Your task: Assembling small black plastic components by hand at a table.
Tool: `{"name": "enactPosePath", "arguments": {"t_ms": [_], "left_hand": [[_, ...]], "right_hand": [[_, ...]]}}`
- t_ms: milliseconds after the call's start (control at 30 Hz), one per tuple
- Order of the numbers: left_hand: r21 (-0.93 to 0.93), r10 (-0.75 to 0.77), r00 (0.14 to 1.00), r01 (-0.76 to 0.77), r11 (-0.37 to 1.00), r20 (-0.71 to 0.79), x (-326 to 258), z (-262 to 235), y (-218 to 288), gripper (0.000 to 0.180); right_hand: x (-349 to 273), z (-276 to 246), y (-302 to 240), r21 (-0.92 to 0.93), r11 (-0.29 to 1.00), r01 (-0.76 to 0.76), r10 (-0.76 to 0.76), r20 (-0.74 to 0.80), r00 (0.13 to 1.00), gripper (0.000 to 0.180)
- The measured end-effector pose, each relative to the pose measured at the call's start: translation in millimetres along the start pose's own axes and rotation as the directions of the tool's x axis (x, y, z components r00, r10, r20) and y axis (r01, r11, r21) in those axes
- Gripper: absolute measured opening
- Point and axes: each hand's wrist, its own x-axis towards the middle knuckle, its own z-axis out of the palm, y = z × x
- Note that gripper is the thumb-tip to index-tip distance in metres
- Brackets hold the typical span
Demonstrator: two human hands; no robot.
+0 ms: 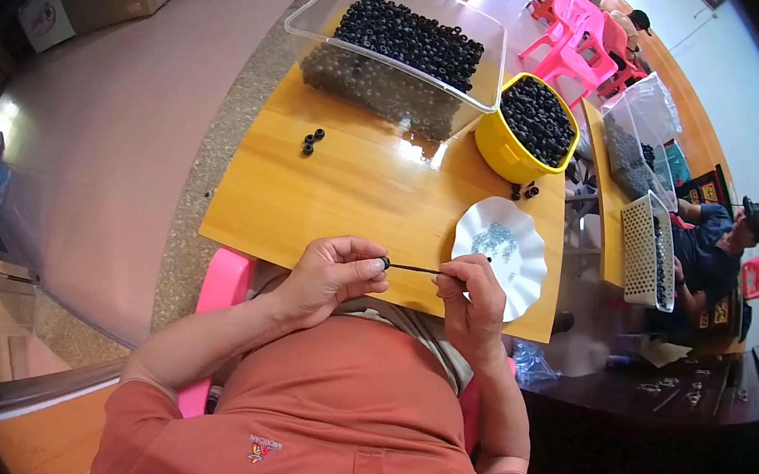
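Note:
Between the thumb and fingers of my left hand (344,275) is a small black ring-shaped part (385,262). My right hand (474,303) pinches a thin dark stick-like tool (415,269), whose far end meets the black part. Both hands are just above the table's near edge. Close by my right hand, a white scalloped plate (526,274) holds many tiny pale-blue or clear pieces (495,242). Whether the tool's tip goes inside the part is too small to tell.
A clear plastic bin (392,106) of black parts stands at the table's far side, beside a yellow tub (508,158) of similar parts. Loose black parts (307,149) lie on the wooden table (265,189). At right, another person (717,242) sits by a white perforated basket (646,263).

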Motion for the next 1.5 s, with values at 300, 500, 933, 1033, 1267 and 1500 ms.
{"name": "enactPosePath", "arguments": {"t_ms": [300, 500, 933, 1033, 1267, 1500], "left_hand": [[-0.016, -0.015, 1.000, 0.015, 1.000, 0.012, -0.4, 2.2, -3.8, 0.014], [-0.024, -0.023, 1.000, 0.024, 0.999, 0.006, -2.0, 3.2, -2.8, 0.015], [0.043, -0.054, 0.998, 0.053, 0.998, 0.022, -1.9, 4.0, -7.2, 0.016], [0.064, -0.068, 0.997, 0.066, 0.996, 0.023, -1.8, 4.0, -10.2, 0.016], [0.220, -0.058, 0.997, 0.047, 0.974, 0.044, -2.9, 1.3, -15.3, 0.016], [0.337, -0.124, 0.987, 0.082, 0.938, 0.106, -9.8, 4.9, -19.6, 0.015]], "right_hand": [[-4.9, -2.3, -0.1, -0.053, 0.999, 0.013, -0.013, -0.016, 1.000, 0.011], [-7.7, -0.5, -1.2, -0.024, 0.999, -0.025, 0.025, -0.016, 1.000, 0.011], [-4.2, 5.9, -12.6, -0.265, 0.964, 0.027, 0.023, 0.184, 0.983, 0.016], [-5.7, 11.0, -11.1, -0.378, 0.917, 0.123, -0.055, 0.186, 0.981, 0.018], [-4.1, 5.2, -17.1, -0.486, 0.825, 0.288, -0.167, 0.276, 0.946, 0.027], [-8.6, -6.6, -8.2, -0.316, 0.897, 0.309, -0.191, 0.352, 0.916, 0.021]]}}
